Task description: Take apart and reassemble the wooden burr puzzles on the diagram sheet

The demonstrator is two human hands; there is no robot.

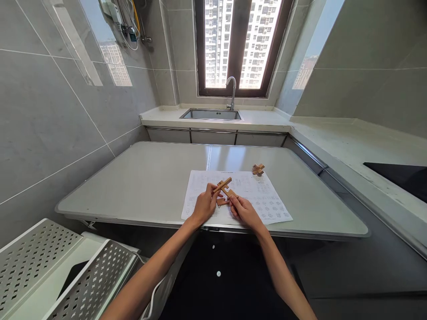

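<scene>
My left hand [206,203] is closed on a slim wooden puzzle stick [224,183], which slants up to the right. Between the fingers of my right hand [244,211] is a notched wooden puzzle piece [230,192]. The two pieces cross and seem to touch; whether they interlock I cannot tell. Just below them, another notched wooden piece [222,202] shows between my hands, partly hidden. All this is above a printed sheet [270,195] covered in small line drawings. At the sheet's upper right corner sits a cluster of joined wooden pieces [258,169].
The pale folding table [150,186] spans the space before me. Behind it are a counter with a sink [210,114] and tap [232,91]. A white perforated rack [96,271] stands at lower left. A counter [367,138] runs along the right.
</scene>
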